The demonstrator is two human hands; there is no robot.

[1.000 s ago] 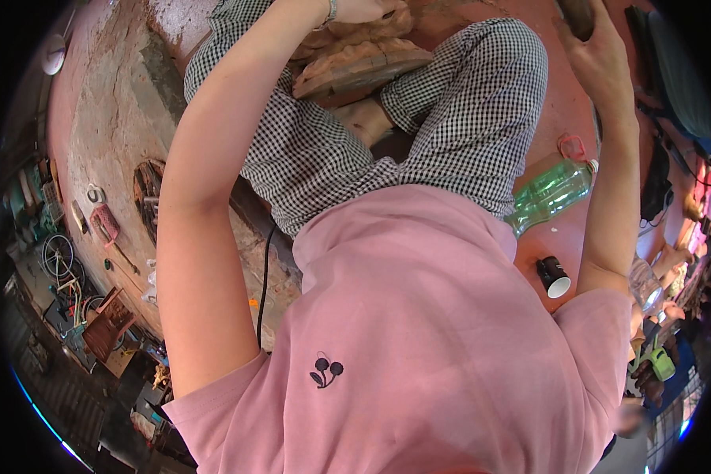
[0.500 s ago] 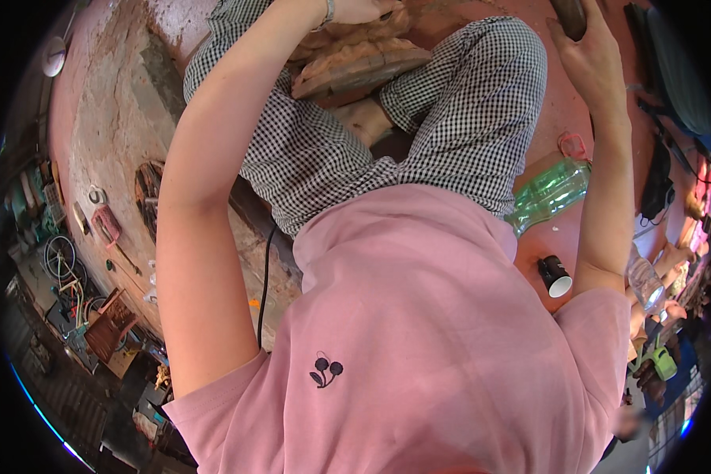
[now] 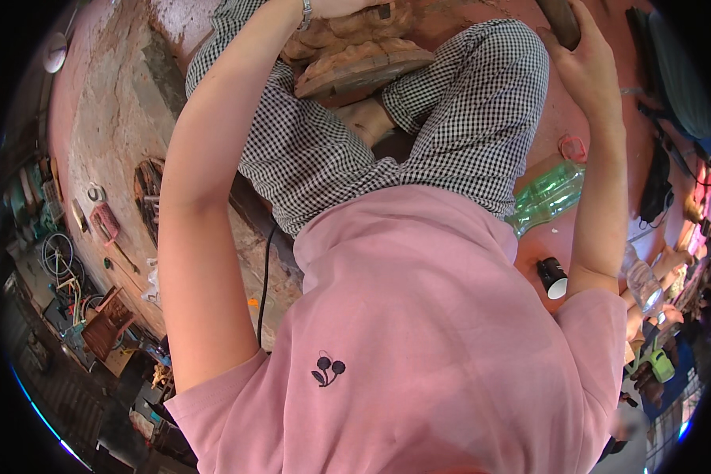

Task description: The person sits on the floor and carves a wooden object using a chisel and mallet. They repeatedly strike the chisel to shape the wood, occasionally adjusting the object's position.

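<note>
A carved brown wooden piece (image 3: 367, 69) with a flat base and lumpy relief lies between my bent legs. My left hand (image 3: 344, 6), a metal-banded watch at its wrist, is at the top edge over the carving. Its fingers are mostly cut off by the frame; a small dark end (image 3: 385, 11) shows just below them, its kind unclear. At the upper right my right hand (image 3: 588, 59) is closed around a thick, dark wooden club (image 3: 559, 20), held above the floor and apart from the carving. The club's far end is out of view.
A green plastic bottle (image 3: 549, 197) lies right of my leg, near a black cup (image 3: 552, 276) with a white end. A large wooden slab (image 3: 110, 118) spans the left, with a red-handled brush-like object (image 3: 105, 223) on it. A black cable (image 3: 266, 284) runs beside my hip.
My right hand and the club have shifted slightly left, the club tilting further left. My left hand has moved a little up and left. The carving has barely moved.
</note>
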